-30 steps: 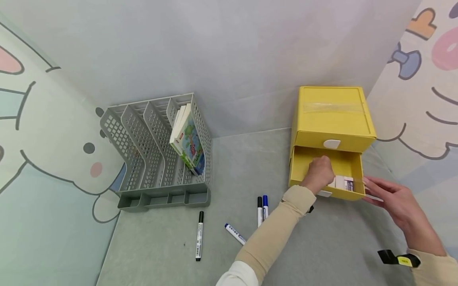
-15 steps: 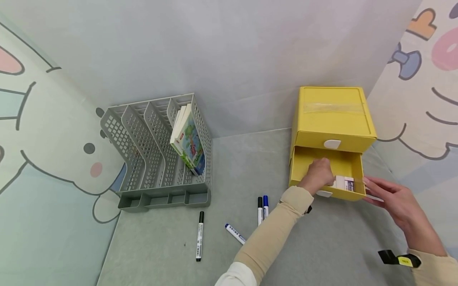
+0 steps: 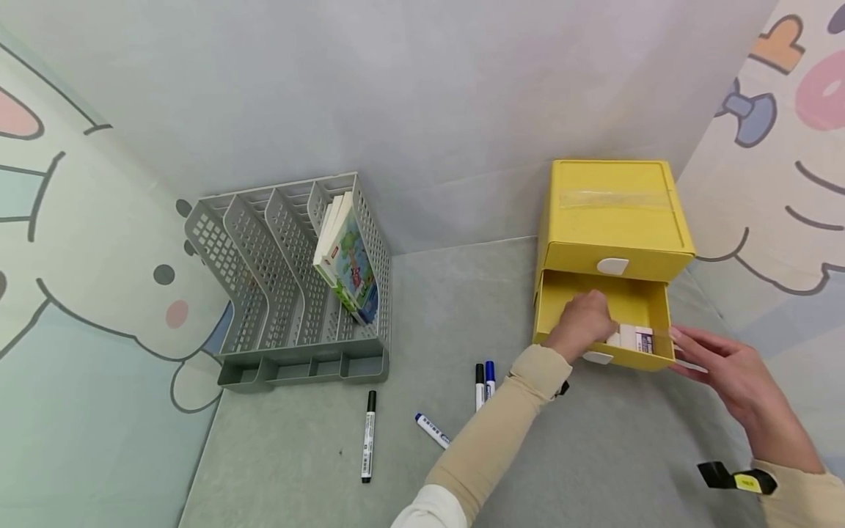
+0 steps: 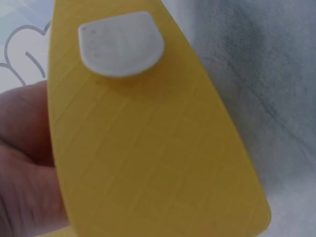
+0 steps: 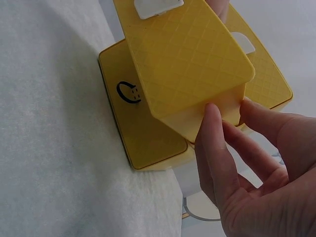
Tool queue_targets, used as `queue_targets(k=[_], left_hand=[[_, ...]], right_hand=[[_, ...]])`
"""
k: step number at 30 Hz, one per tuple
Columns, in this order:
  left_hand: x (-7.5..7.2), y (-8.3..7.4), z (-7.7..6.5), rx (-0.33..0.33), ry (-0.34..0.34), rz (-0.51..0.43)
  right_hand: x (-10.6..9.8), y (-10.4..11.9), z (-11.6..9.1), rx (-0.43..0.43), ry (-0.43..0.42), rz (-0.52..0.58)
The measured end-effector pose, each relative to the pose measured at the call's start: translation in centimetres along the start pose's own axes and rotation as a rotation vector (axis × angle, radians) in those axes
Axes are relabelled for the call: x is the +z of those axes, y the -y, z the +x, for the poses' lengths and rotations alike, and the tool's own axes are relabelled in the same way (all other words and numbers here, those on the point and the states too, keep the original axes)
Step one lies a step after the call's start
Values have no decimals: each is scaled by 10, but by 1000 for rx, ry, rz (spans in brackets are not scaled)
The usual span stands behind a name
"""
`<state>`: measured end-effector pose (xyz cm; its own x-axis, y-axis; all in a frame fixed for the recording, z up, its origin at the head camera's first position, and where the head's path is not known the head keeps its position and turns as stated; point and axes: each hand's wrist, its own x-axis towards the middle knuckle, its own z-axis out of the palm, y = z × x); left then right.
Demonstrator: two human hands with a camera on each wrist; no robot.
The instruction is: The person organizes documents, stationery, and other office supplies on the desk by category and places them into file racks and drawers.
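Observation:
A yellow drawer unit (image 3: pixel 617 202) stands at the right with its lower drawer (image 3: pixel 635 359) pulled out. My left hand (image 3: pixel 584 321) reaches down inside this drawer with its knuckles up. Its fingertips are hidden, so whether they hold anything does not show. White erasers (image 3: pixel 628 337) lie to the right of it in the drawer, one with a dark printed sleeve. In the left wrist view, the drawer front (image 4: pixel 148 138) covers part of the hand. My right hand (image 3: pixel 726 367) touches the drawer's right side with extended fingers; in the right wrist view, the fingertips (image 5: pixel 212 112) meet the side wall.
A grey file rack (image 3: pixel 297 359) with books (image 3: pixel 353 260) in its right slot stands at the left. Markers lie on the table: a black one (image 3: pixel 368 436), a blue-capped one (image 3: pixel 432 430), and two more (image 3: pixel 480 385) beside the left forearm. Printed walls rise behind and to the sides.
My left hand and forearm have shifted slightly left in the drawer, uncovering a little more of the white erasers. The right hand and the drawer stay in place.

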<state>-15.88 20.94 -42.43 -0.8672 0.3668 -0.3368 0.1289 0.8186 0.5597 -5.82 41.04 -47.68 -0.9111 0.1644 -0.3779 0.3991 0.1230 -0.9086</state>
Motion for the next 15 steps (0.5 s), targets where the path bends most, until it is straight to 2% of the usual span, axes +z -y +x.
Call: queue_targets(k=[4,8,12,15], left_hand=[[-9,6,-7,87,-42,8],[-17,8,-13,145,-114,73],[-25,9,-20,189,-187,99],[-32,11,-24,261,-245,98]], right_hand=[[1,0,0,-3,-10,-9],[1,-1,1,0,-9,-11],[1,-1,1,3,-4,-9],[0,-1,1,0,-7,-11]])
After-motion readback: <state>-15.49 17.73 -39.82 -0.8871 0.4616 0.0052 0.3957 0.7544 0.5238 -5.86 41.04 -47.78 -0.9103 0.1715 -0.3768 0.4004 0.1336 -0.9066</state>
